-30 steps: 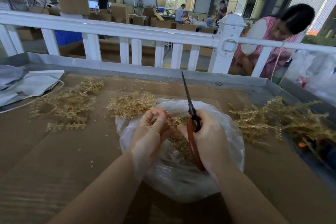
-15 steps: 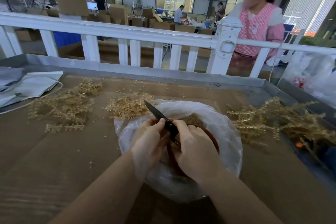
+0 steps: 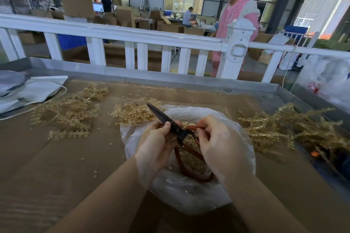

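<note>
At the far left of the cardboard-lined table [image 3: 56,166], a loose pile of golden plastic sprigs [image 3: 70,113] lay spread out. A smaller sprig pile [image 3: 132,112] lay just beyond the bag's far-left edge.

The left hand [image 3: 157,147] pinched the scissors [image 3: 164,118] near the pivot between thumb and fingers. The dark blades were together, with the tips pointing far and left. The scissors were held above the open mouth of the clear plastic bag [image 3: 189,202], which sat near and centre on the table.

By their build the scissors looked to be steel, so rigid, fairly heavy and sharp at the edges. The sound places to hold would be the flats beside the pivot or the orange-brown handle loops [image 3: 191,128], whose coating looked less slippery than bare metal.

The bag was thin, soft film, likely to slump and to be easily pierced by the tips. It held a shallow heap of short golden cuttings [image 3: 191,158], light and loose.

The right hand [image 3: 221,149] was curled round the upper handle loop, close beside the left hand. At the right, a larger tangle of uncut sprigs [image 3: 284,130] lay near the table's metal rim [image 3: 303,100].
</note>
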Demonstrator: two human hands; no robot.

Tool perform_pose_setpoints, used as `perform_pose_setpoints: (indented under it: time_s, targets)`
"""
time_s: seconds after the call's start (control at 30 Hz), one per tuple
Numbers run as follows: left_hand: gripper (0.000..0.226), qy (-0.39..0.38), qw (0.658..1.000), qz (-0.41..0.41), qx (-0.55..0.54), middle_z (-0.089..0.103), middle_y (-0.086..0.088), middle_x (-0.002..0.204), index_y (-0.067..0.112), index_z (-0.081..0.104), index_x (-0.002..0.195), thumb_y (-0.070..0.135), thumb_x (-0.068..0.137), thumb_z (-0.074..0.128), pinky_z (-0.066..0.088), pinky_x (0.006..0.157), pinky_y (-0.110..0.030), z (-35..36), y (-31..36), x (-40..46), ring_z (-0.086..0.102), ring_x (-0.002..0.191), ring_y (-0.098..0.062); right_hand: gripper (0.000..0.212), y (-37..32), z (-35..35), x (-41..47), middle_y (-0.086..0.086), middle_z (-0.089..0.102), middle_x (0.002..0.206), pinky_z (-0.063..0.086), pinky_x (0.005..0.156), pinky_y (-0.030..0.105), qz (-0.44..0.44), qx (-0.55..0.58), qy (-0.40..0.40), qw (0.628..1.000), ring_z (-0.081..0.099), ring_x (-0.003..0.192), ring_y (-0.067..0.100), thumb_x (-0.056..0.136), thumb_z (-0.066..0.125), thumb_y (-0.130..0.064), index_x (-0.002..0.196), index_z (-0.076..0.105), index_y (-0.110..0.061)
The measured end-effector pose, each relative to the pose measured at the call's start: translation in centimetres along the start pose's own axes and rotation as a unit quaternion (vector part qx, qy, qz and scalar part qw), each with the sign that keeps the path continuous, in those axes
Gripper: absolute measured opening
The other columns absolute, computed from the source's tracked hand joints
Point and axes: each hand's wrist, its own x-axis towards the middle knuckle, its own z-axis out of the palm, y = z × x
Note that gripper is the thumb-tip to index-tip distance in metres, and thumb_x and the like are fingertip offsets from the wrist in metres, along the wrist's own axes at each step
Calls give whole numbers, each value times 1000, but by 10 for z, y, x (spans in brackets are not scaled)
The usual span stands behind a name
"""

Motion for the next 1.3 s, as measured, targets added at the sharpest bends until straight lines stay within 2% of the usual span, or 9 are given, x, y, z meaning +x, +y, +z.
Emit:
perform_pose_setpoints:
  time_s: [0.1,0.2,0.33,0.5,0.67,0.8,0.9,1.1,1.3]
  targets:
    - [18,7,1000,2,-6,67,-10,78,5,56,94,2,99,38,55,61,-32,-5,-1,3,67,74,-22,14,-5,-4,3,-9,55,65,35,64,4,-21,-58,14,998,40,51,3,96,52,-24,86,62,-20]
    - [20,-3,1000,0,-11,70,-8,71,4,56,93,2,99,38,54,59,-33,-9,-1,4,70,66,-20,8,-4,-9,18,-11,57,79,35,60,9,36,8,28,999,47,67,4,94,57,-19,95,64,-19]
    - [21,-25,999,-5,-26,71,-9,70,4,57,92,1,99,37,52,64,-36,-12,-1,4,71,66,-20,17,14,-10,44,0,64,107,45,76,22,151,101,-99,978,59,91,12,96,53,-20,107,66,-20]
    - [23,-25,998,-11,-57,69,-7,67,4,59,92,2,99,37,59,57,-30,-15,-2,6,69,64,-19,19,33,-4,59,-3,71,78,50,58,25,233,250,-276,898,67,63,9,96,52,-19,102,68,-28]
    - [22,-31,999,-7,-41,70,-6,70,5,60,93,3,99,38,58,58,-28,-18,-5,8,69,67,-18,24,43,7,62,7,74,96,53,70,32,226,334,-372,836,71,85,22,78,75,-18,100,73,-27]
    - [23,-42,999,-7,-12,74,-9,88,8,62,97,8,99,39,53,71,-34,-24,-8,10,72,77,-19,9,46,14,58,4,75,87,54,59,23,236,359,-240,870,69,64,14,83,71,-15,89,75,-20]
    - [22,-38,999,-11,-7,74,-6,85,11,61,96,9,99,40,50,70,-33,-25,-10,11,72,73,-17,7,52,17,54,1,73,83,57,68,31,270,346,-112,891,71,69,16,86,69,-18,91,73,-22]
    - [20,-32,999,-3,-13,70,-5,77,12,57,88,8,98,41,51,72,-32,-28,-14,14,70,74,-18,14,77,11,55,4,63,81,51,55,11,341,445,165,812,65,56,4,91,60,0,85,63,-12]
    - [19,-29,999,5,-13,70,-5,74,11,56,88,6,98,40,58,58,-27,-27,-17,16,71,71,-19,26,114,13,52,18,67,102,55,77,29,425,350,150,821,66,79,21,95,50,2,119,61,-1]
